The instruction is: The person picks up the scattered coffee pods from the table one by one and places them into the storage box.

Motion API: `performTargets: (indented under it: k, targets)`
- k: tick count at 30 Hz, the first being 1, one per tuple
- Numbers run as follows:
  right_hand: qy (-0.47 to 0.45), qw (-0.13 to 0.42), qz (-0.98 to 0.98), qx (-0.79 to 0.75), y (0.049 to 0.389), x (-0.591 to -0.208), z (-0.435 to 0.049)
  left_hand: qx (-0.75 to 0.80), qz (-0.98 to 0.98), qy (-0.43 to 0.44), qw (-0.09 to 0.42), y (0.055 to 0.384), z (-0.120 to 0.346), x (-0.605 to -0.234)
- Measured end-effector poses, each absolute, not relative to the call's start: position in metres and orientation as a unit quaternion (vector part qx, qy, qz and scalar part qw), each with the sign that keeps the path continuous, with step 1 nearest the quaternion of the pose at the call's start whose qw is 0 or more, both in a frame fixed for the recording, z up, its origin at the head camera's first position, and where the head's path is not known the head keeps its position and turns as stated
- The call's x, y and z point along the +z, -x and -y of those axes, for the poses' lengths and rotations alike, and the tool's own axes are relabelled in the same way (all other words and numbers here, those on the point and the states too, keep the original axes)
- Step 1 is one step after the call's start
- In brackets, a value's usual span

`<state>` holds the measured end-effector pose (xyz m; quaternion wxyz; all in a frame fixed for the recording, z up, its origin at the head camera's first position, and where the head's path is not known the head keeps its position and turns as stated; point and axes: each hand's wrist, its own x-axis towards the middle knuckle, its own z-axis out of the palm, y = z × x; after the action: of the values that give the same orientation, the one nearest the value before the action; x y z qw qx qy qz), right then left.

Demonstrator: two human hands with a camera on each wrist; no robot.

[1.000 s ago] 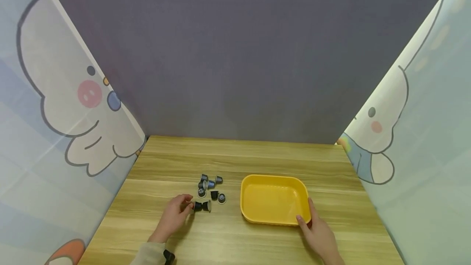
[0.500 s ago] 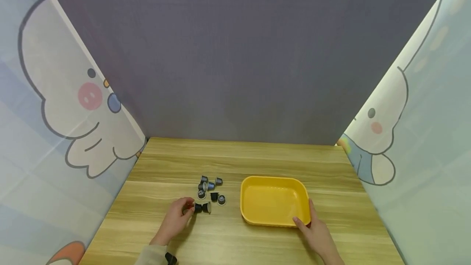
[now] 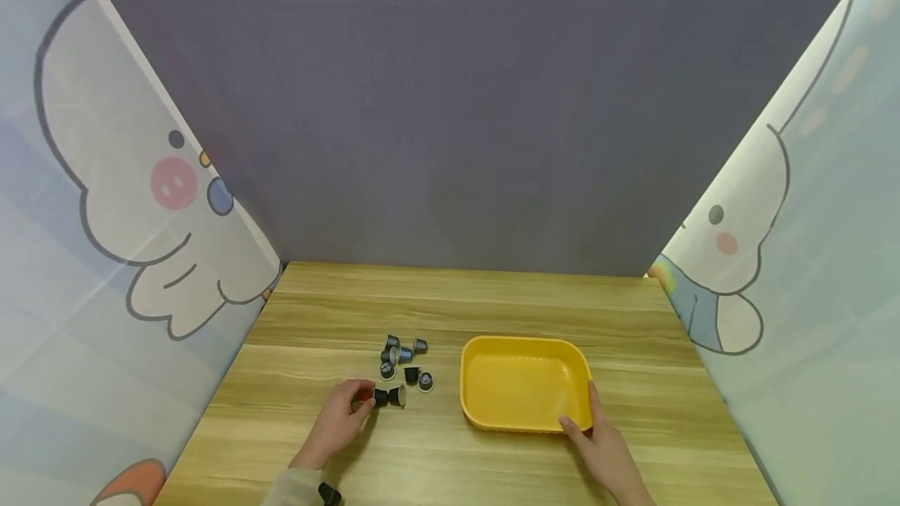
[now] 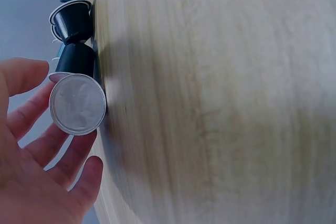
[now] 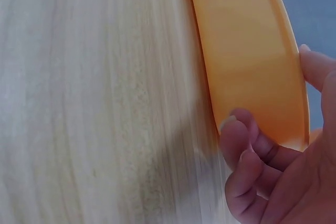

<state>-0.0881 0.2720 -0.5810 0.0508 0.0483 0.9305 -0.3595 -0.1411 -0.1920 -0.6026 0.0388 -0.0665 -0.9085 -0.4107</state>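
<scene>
In the head view, my left hand is low beside a cluster of small coffee capsules. Its fingertips are right at the silver-lidded end of a black capsule, which lies base to base with another black capsule. The left wrist view shows the round foil lid facing the camera, fingers reaching behind it and the thumb held apart. My right hand grips the front right corner of a yellow plastic tray. In the right wrist view its fingers curl against the orange-looking wall.
Behind the pair lie several more capsules, among them a blue one and a dark one standing on its rim. All rest on a wood-grain table. A grey panel rises at the back, with printed cloth at the sides.
My left hand has edged slightly right, bringing its fingertips closer to the black capsule's lid. My right thumb has slid a little left along the tray's front edge. The capsules look unmoved.
</scene>
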Motion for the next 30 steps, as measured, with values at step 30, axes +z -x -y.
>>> performTargets:
  k: [30]
  targets:
    - [-0.076,0.079,-0.922,-0.372,0.092,-0.577,-0.27,-0.385,0.921,0.052,0.02,0.14,0.212,-0.603]
